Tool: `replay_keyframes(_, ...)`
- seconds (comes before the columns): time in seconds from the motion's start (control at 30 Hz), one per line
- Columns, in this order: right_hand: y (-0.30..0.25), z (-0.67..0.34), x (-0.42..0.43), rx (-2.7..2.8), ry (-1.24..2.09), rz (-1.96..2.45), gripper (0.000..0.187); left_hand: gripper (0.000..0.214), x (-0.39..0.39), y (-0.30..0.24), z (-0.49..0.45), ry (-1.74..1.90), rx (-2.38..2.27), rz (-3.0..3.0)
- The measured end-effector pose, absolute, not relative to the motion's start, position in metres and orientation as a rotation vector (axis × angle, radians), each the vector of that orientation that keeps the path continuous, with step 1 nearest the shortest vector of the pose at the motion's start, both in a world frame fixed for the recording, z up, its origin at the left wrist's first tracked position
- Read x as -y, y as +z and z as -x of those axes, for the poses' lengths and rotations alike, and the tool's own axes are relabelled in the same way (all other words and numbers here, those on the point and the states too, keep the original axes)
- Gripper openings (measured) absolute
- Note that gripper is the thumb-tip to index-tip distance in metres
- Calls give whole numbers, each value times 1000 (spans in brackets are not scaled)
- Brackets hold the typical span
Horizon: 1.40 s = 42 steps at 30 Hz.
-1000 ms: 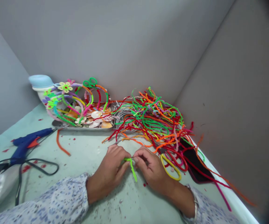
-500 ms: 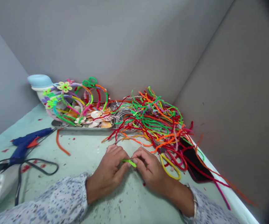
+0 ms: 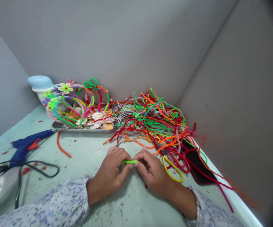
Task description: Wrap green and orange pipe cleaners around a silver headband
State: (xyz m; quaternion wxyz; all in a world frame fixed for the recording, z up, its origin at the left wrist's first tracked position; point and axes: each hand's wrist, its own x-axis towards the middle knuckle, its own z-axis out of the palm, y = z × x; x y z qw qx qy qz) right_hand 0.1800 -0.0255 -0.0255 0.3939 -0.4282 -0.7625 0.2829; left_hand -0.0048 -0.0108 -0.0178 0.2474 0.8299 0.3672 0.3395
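Observation:
Between my fingertips is a short lime-green pipe cleaner [image 3: 130, 161], lying nearly level. My left hand [image 3: 114, 168] is closed in a pinch at its left end. My right hand [image 3: 151, 168] pinches the right end with thumb and forefinger. A thin silver wire hoop [image 3: 135, 141] arcs up just behind my hands; its lower part is hidden by them, so I cannot tell whether the green piece wraps it. Scissors with a yellow and a red handle [image 3: 174, 171] lie just right of my right hand.
A metal tray [image 3: 84, 130] of seashells bears several pipe-cleaner hoops with flowers. Tangled pipe cleaners [image 3: 160, 116] and wire rings [image 3: 127, 118] lie at the back. At left are a blue glue gun [image 3: 24, 146] and a bottle with a light-blue cap [image 3: 40, 82]. A dark phone [image 3: 199, 168] lies right.
The loose green end, earlier pointing down to the right, now lies straighter and level between my fingertips. Both hands have hardly shifted.

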Motion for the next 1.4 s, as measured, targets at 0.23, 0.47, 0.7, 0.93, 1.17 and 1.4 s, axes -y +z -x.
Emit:
replay_keyframes(0.23,-26,-179,25,1922,710,1101,8,7,10,-17,6,936,-961,-2266)
replay_keyframes(0.47,-24,-178,26,1925,690,1081,8,12,8,-17,5,933,-967,-2258)
replay_keyframes(0.7,-24,-178,26,1975,682,1083,9,18,8,-16,4,919,-1012,-2201)
replay_keyframes(0.93,-26,-179,25,1991,676,1076,10,21,7,-17,4,888,-1068,-2130)
replay_keyframes(1.17,-24,-179,25,1961,676,1096,9,15,8,-16,2,925,-1038,-2202)
replay_keyframes(1.4,-25,-179,26,1970,642,1093,11,22,7,-16,2,936,-1044,-2221)
